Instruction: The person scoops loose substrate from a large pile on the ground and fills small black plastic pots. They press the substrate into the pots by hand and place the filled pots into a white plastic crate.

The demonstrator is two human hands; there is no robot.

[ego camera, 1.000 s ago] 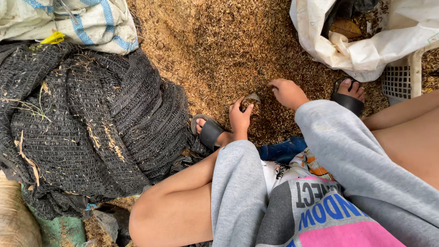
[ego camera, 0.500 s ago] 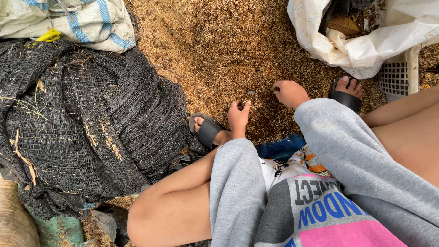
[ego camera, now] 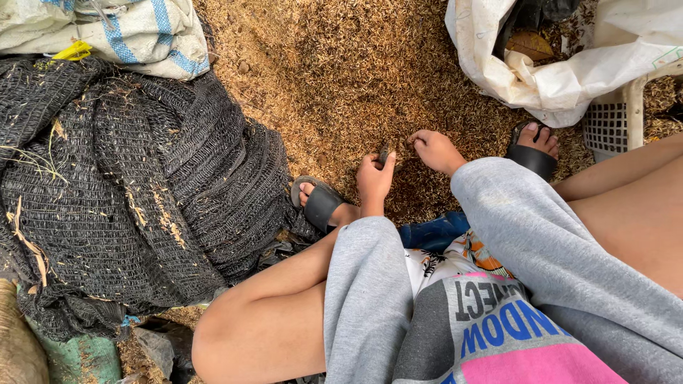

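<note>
Hands low over husk-strewn ground [ego camera: 341, 78] | left hand [ego camera: 373, 178] pinches small dark piece [ego camera: 385, 153], fingers closed | right hand [ego camera: 435, 149] curled, picking husks | black netting [ego camera: 128, 192] at nine o'clock.

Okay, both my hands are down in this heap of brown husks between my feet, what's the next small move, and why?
Probably lift the left hand slightly and look at the small dark piece pinched at its fingertips. It already sits in that grip, clear of the brown husks, while the right hand is curled with its fingertips on the heap right beside it, so it seems free to go on picking.
</note>
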